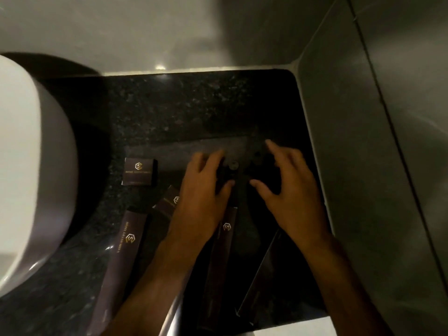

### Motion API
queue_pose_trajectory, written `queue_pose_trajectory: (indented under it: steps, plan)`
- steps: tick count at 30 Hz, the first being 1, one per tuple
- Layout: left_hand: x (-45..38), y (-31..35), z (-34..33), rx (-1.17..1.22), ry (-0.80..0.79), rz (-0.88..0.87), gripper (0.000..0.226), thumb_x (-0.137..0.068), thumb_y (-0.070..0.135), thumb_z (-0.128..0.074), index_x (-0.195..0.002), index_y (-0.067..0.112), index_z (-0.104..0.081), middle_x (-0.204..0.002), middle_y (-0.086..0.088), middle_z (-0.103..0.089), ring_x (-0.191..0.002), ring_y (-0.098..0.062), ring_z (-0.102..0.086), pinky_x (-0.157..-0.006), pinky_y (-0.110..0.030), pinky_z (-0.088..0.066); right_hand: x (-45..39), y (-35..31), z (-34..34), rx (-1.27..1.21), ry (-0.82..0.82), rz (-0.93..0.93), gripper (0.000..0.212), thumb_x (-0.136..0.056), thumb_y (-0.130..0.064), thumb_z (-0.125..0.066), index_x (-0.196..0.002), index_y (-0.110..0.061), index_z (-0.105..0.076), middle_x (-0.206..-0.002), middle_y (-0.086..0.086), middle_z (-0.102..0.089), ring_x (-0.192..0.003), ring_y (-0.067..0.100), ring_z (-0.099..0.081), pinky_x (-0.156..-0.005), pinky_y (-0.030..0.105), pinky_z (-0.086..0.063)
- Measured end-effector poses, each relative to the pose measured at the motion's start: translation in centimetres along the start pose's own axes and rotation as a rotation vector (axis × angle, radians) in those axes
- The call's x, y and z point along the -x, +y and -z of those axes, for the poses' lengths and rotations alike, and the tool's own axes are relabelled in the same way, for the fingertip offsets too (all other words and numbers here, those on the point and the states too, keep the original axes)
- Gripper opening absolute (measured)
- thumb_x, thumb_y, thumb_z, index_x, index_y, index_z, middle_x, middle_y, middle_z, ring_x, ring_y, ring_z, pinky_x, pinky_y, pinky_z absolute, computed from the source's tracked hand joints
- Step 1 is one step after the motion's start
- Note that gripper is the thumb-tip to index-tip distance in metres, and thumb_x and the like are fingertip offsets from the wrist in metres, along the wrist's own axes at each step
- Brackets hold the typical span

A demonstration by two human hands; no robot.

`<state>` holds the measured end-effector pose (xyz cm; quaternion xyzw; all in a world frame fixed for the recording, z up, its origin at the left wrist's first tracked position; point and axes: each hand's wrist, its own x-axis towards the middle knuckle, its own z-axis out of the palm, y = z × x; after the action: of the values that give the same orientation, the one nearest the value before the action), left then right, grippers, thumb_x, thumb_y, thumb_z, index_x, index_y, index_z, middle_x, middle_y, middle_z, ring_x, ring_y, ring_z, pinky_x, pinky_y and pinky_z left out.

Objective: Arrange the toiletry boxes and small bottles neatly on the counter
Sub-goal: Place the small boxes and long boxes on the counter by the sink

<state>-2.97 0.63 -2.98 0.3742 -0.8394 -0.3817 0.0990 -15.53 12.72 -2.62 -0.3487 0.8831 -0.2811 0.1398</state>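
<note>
On the dark granite counter (pixel 184 107) my left hand (pixel 206 187) curls around a small dark bottle (pixel 231 167), fingers and thumb on its sides. Just right of it, my right hand (pixel 288 185) cups a second small dark bottle (pixel 258 163), blurred and hard to make out. A small square dark box (pixel 139 172) with a gold logo stands left of my hands. A long dark box (pixel 123 258) lies near the basin. Another long box (pixel 224 241) runs under my left wrist, and a short box (pixel 169 201) peeks out beside it. A further long box (pixel 261 270) lies under my right forearm.
A white basin (pixel 31 170) bulges over the counter's left side. Grey tiled wall (pixel 363 166) borders the counter on the right, and pale floor (pixel 145 32) lies beyond the far edge. A flat dark tray or mat (pixel 169 151) sits under the bottles.
</note>
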Motion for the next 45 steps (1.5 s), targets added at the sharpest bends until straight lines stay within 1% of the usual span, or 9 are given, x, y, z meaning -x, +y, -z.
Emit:
queue_pose_trajectory:
  steps: [6, 8, 12, 16, 21, 28, 34, 39, 45]
  plan:
    - [12.3, -0.1, 3.4, -0.151, -0.087, -0.018, 0.052, -0.085, 0.030, -0.056, -0.136, 0.037, -0.050, -0.138, 0.000, -0.048, -0.113, -0.015, -0.055, -0.091, -0.035, -0.052, 12.8, 0.1, 2.1, -0.058, 0.153, -0.330, 0.067, -0.072, -0.051, -0.072, -0.133, -0.031, -0.051, -0.122, -0.005, -0.050, -0.095, 0.008, -0.055, -0.070, 0.033, -0.056]
    - [14.0, 1.1, 2.5, -0.296, -0.379, -0.009, 0.073, -0.086, 0.037, -0.053, -0.149, 0.047, -0.018, -0.156, -0.001, -0.027, -0.129, -0.025, -0.047, -0.098, -0.048, -0.048, 15.4, -0.3, 0.3, -0.089, 0.064, -0.447, 0.083, -0.063, -0.062, -0.072, -0.137, -0.038, -0.042, -0.124, -0.009, -0.047, -0.095, 0.006, -0.054, -0.068, 0.033, -0.056]
    - [15.6, 2.6, -0.1, -0.241, -0.588, 0.189, 0.092, -0.095, 0.049, -0.041, -0.110, 0.059, 0.050, -0.153, 0.011, 0.028, -0.145, -0.006, -0.010, -0.118, -0.024, -0.018, 16.9, -0.3, -1.1, -0.103, 0.094, -0.490, 0.081, -0.064, -0.044, -0.084, -0.134, -0.036, -0.044, -0.107, -0.011, -0.058, -0.083, 0.004, -0.058, -0.061, 0.024, -0.054]
    - [16.3, 3.2, -2.1, -0.007, -0.507, 0.340, 0.090, -0.096, 0.045, -0.046, -0.127, 0.063, 0.037, -0.158, 0.007, 0.010, -0.138, -0.001, -0.018, -0.098, 0.000, -0.020, 17.2, 0.7, 0.3, -0.017, 0.059, -0.438, 0.058, -0.070, -0.030, -0.080, -0.122, -0.033, -0.054, -0.106, -0.010, -0.060, -0.084, 0.007, -0.060, -0.064, 0.029, -0.055]
    - [17.8, 2.9, -3.8, -0.051, -0.364, 0.216, 0.121, -0.075, 0.038, -0.077, -0.134, 0.065, 0.025, -0.155, -0.002, -0.027, -0.124, -0.024, -0.054, -0.096, -0.022, -0.040, 16.6, 1.0, 2.0, 0.052, 0.008, -0.451, 0.062, -0.069, -0.028, -0.081, -0.124, -0.029, -0.054, -0.116, 0.004, -0.056, -0.091, 0.023, -0.062, -0.066, 0.036, -0.055]
    - [18.6, -2.7, 6.0, -0.129, 0.136, 0.189, 0.049, -0.086, 0.035, -0.051, -0.134, 0.030, -0.057, -0.131, -0.001, -0.051, -0.105, -0.023, -0.058, -0.083, -0.049, -0.053, 16.4, -8.4, 0.5, 0.027, -0.076, 0.036, 0.057, -0.075, -0.053, -0.068, -0.128, -0.033, -0.057, -0.132, -0.003, -0.051, -0.110, 0.010, -0.052, -0.079, 0.025, -0.049]
    - [20.3, -9.8, 8.7, -0.496, -0.073, 0.144, 0.054, -0.100, 0.041, -0.027, -0.143, 0.015, -0.047, -0.143, -0.023, -0.046, -0.111, -0.044, -0.052, -0.083, -0.056, -0.050, 19.1, -10.1, -8.5, 0.276, -0.485, 0.273, 0.093, -0.052, -0.071, -0.074, -0.134, -0.033, -0.050, -0.148, 0.007, -0.037, -0.128, 0.026, -0.038, -0.086, 0.040, -0.045]
    - [22.5, -9.6, 6.9, -0.309, -0.015, 0.172, 0.081, -0.064, 0.013, -0.085, -0.136, 0.022, -0.049, -0.130, -0.009, -0.047, -0.094, -0.038, -0.065, -0.070, -0.048, -0.060, 19.0, -7.3, -7.7, 0.327, -0.511, 0.299, 0.104, -0.038, -0.054, -0.089, -0.131, -0.031, -0.048, -0.146, 0.006, -0.040, -0.126, 0.026, -0.041, -0.087, 0.044, -0.037]
    - [20.1, -7.8, 7.0, -0.126, 0.111, 0.212, 0.052, -0.086, 0.036, -0.054, -0.136, 0.020, -0.053, -0.133, -0.011, -0.049, -0.097, -0.022, -0.064, -0.078, -0.038, -0.059, 13.9, -9.7, -4.5, 0.193, -0.262, 0.310, 0.069, -0.071, -0.049, -0.072, -0.133, -0.029, -0.053, -0.144, 0.002, -0.044, -0.129, 0.023, -0.044, -0.094, 0.042, -0.044]
